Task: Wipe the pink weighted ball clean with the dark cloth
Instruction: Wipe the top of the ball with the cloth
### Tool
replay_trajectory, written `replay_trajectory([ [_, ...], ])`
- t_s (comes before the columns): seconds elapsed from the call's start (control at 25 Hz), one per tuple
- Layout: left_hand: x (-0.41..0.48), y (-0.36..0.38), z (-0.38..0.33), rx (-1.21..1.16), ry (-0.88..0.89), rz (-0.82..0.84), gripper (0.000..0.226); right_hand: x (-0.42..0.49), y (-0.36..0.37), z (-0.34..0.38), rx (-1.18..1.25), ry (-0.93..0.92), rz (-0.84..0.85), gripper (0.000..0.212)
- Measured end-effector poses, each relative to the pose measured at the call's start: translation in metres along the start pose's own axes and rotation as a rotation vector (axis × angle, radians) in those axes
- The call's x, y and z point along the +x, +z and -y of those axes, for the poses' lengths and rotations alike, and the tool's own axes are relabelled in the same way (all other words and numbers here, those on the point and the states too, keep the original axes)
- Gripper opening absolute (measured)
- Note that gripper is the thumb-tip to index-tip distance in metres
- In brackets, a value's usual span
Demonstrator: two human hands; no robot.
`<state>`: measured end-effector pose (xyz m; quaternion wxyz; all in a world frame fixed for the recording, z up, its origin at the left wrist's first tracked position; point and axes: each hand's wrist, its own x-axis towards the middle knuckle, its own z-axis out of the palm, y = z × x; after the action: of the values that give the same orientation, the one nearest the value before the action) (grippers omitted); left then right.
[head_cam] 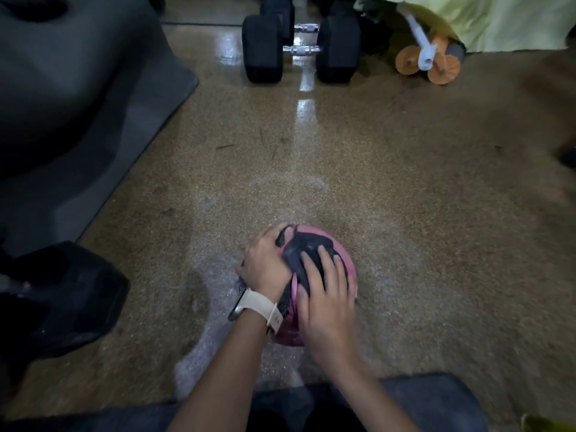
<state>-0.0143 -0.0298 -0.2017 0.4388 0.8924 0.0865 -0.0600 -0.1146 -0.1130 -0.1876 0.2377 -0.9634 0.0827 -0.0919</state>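
Observation:
The pink weighted ball [349, 269] sits on the speckled floor just in front of my knees. A dark cloth [304, 249] lies bunched over its top. My right hand [325, 294] rests flat on the cloth with fingers spread and straight, pressing it onto the ball. My left hand [265, 260], with a cream watch strap on the wrist, cups the ball's left side, its fingers curled around the ball at the cloth's edge. Much of the ball is hidden under both hands.
A pair of black dumbbells [299, 51] stands far ahead. An orange-wheeled roller [427, 62] lies at the far right by a yellow-green cloth [498, 20]. A dark mat [93, 104] and a black hex weight [71, 294] occupy the left.

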Motion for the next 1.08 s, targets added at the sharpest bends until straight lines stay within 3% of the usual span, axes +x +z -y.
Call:
replay_trajectory([
  [0.08,-0.001,-0.002,0.001,-0.011,-0.009,0.005,0.041,0.023,0.000,-0.013,0.025,-0.026,0.084,0.050],
  [0.2,-0.011,0.001,0.000,0.013,-0.024,-0.043,0.045,0.099,0.000,-0.022,0.148,0.248,0.243,0.055],
  [0.28,-0.012,0.000,-0.003,-0.012,-0.059,-0.062,0.046,0.083,0.004,-0.010,0.103,0.257,0.141,0.052],
  [0.36,-0.003,-0.002,0.005,-0.054,-0.061,-0.038,0.038,0.016,0.003,0.007,0.068,0.078,0.029,0.049],
  [0.44,0.002,-0.003,0.014,-0.099,-0.025,-0.025,0.034,0.000,-0.004,0.005,0.079,0.012,0.050,0.051],
  [0.64,-0.001,-0.002,0.005,-0.039,-0.099,-0.048,0.050,0.102,0.001,-0.006,0.105,0.271,0.225,0.055],
  [0.8,0.011,-0.006,0.006,-0.024,-0.120,0.012,0.046,0.000,0.005,0.006,0.001,-0.026,0.034,0.052],
  [0.88,0.011,-0.006,0.012,-0.043,-0.084,0.023,0.045,0.005,0.006,-0.005,0.034,-0.057,0.023,0.050],
  [1.0,0.000,-0.002,0.010,-0.016,-0.133,0.011,0.060,0.089,0.002,-0.017,0.138,0.196,0.185,0.047],
  [1.08,-0.008,-0.001,0.005,0.016,-0.175,-0.002,0.064,0.105,0.005,-0.018,0.104,0.232,0.205,0.044],
])
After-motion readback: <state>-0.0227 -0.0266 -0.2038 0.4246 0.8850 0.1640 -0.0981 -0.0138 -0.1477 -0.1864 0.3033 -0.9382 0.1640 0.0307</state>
